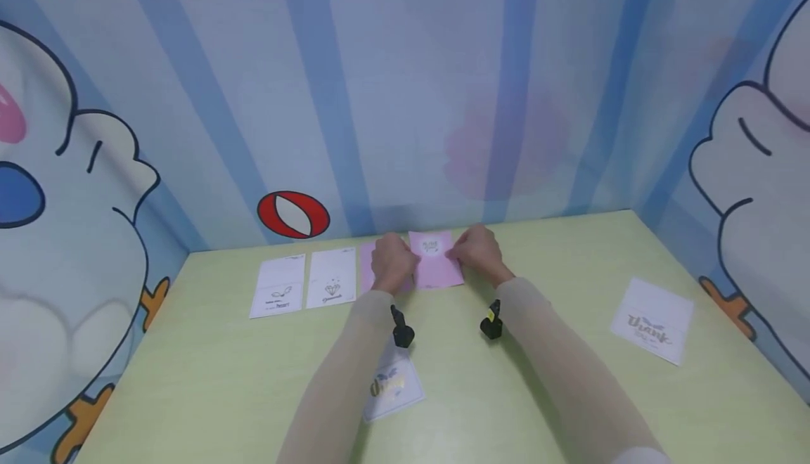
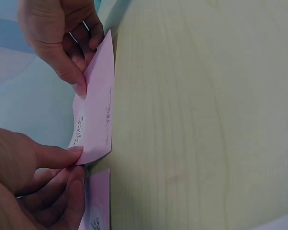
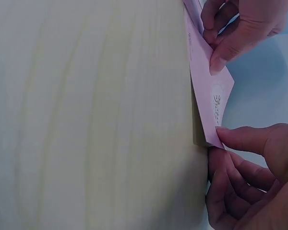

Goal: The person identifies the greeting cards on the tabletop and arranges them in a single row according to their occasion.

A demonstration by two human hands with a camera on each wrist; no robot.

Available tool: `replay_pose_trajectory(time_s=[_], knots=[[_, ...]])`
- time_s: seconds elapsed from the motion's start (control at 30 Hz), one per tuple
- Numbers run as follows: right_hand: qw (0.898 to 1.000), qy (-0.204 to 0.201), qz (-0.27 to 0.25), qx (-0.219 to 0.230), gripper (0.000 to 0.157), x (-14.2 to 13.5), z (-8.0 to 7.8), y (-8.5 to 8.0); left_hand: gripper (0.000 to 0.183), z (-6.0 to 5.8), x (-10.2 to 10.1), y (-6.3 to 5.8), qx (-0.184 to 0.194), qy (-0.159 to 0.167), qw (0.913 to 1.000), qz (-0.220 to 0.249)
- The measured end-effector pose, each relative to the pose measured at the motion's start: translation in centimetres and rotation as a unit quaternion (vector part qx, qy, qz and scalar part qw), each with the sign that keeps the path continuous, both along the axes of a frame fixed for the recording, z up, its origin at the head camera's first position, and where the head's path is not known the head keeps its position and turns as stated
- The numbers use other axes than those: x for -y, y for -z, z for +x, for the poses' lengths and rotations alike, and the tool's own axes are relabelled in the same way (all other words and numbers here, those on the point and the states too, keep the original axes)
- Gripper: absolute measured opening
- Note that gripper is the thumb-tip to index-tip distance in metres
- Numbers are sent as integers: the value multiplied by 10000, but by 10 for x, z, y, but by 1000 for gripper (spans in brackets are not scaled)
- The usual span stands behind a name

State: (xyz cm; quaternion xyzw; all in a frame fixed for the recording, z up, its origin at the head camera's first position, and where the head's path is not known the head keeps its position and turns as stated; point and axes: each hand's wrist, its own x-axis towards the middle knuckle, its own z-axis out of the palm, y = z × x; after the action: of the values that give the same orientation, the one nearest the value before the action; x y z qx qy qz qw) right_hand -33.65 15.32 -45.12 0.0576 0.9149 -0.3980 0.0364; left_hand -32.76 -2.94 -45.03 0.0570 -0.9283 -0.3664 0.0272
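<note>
A pink card [image 1: 438, 267] with a pale printed patch stands at the table's back edge in the head view. My left hand [image 1: 394, 261] pinches its left edge between thumb and fingers; my right hand [image 1: 479, 253] pinches its right edge. In the left wrist view the pink card [image 2: 97, 105] bows slightly between both thumbs. The right wrist view shows the same pink card [image 3: 206, 86] tilted, one lower edge near the tabletop. Just left of it, partly hidden behind my left hand, lies a second pink card [image 1: 367, 267].
Two white cards [image 1: 278, 287] [image 1: 332, 278] continue the row to the left. A white card with gold lettering [image 1: 395, 383] lies below my left forearm, partly covered. Another "thank" card [image 1: 654, 320] lies far right on the pale wooden table [image 1: 506, 408]. A printed wall [image 1: 411, 98] rises behind.
</note>
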Motion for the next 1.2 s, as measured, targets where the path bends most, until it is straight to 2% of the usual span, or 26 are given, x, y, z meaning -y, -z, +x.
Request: replay_pose_trajectory(time_s=[0.3, 0.47, 0.67, 0.77, 0.87, 0.93, 1.0, 1.1, 1.2], knots=[[9993, 25, 306, 230, 17, 7, -3, 2, 50, -2, 4, 1, 126, 144, 9995, -236], [9993, -6, 374, 72, 19, 6, -2, 4, 48, -2, 4, 4, 135, 172, 9995, -215], [9993, -32, 363, -107, 21, 4, 0, 5, 45, -2, 3, 4, 106, 49, 9989, -444], [9995, -17, 324, -11, 31, 3, 2, 4, 47, -2, 4, 6, 84, 164, 9987, -468], [9998, -58, 177, 88, 45, 1, 3, 2, 27, -2, 5, 5, -41, 344, 9981, -505], [9998, -144, 104, 42, 43, -1, 4, 0, 13, 0, 7, 0, -67, 508, 9975, -476], [9996, -226, 130, -61, 38, -2, 5, -3, 22, 2, 9, -7, -94, 665, 9971, -354], [9988, -353, 233, -259, 26, -6, 7, -6, 21, 7, 13, -18, -79, 967, 9952, -109], [9977, -462, 295, -393, 27, -9, 12, -10, 21, 13, 18, -29, -221, 1152, 9930, -120]])
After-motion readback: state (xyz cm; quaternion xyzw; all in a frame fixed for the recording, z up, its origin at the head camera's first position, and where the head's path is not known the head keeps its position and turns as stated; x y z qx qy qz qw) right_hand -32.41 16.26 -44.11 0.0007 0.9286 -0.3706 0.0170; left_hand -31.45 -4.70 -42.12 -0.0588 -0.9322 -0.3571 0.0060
